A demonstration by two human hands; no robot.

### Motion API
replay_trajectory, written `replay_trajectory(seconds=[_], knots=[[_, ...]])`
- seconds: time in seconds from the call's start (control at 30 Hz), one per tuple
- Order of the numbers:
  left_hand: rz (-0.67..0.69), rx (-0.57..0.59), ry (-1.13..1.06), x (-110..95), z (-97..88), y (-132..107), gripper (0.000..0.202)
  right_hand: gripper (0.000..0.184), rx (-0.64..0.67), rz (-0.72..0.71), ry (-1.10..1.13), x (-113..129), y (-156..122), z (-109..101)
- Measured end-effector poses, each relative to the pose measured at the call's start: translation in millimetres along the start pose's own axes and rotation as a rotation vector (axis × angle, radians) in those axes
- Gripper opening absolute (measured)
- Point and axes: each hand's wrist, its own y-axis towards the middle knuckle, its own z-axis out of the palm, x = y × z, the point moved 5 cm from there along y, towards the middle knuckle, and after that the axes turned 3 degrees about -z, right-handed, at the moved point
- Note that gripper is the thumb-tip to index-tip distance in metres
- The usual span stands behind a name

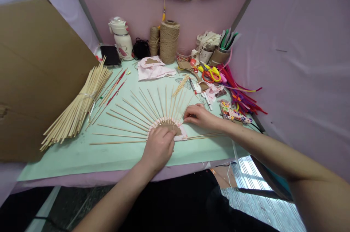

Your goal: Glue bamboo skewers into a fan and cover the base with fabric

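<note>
On the table lies a cardboard half-circle (178, 130) edged with pink-spotted white fabric. Thin wooden sticks (127, 118) fan out from its curved edge, some reaching left and others upward. My left hand (159, 147) rests over its lower left part, fingers bent and pressing it down; the fingertips are partly hidden. At the right side of the fan, my right hand (201, 117) has thumb and fingers pinched around a wooden stick near the fabric edge. More sticks (205, 136) extend to the right beneath my right forearm.
A tied bundle of sticks (79, 102) leans by a large cardboard sheet (41, 64) at left. Behind are a bottle (124, 40), twine spools (168, 42) and fabric scraps (153, 71). Scissors (212, 73), markers (207, 101) and pipe cleaners (246, 99) crowd the right.
</note>
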Motion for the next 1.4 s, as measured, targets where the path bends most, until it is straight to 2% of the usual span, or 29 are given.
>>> replay_trajectory(seconds=[0.3, 0.43, 0.67, 1.07, 1.4], knots=[[0.012, -0.013, 0.013, 0.3, 1.6, -0.3, 0.026, 0.01, 0.07, 0.136, -0.015, -5.4, 12.3, 0.2], [0.008, -0.007, 0.024, 0.3, 2.1, -0.3, 0.026, 0.009, 0.114, 0.221, -0.067, -5.2, 16.8, -1.0], [-0.003, 0.018, 0.015, 1.9, 4.1, -0.4, 0.026, 0.011, 0.186, 0.284, -0.169, -0.4, 21.4, -4.7], [-0.009, 0.028, -0.008, 1.2, 4.2, 0.5, 0.025, 0.015, 0.265, 0.289, -0.249, 4.1, 25.9, -8.9], [-0.004, 0.011, -0.005, 1.4, 4.2, -0.3, 0.025, 0.015, 0.283, 0.305, -0.301, 11.2, 28.0, -11.3]])
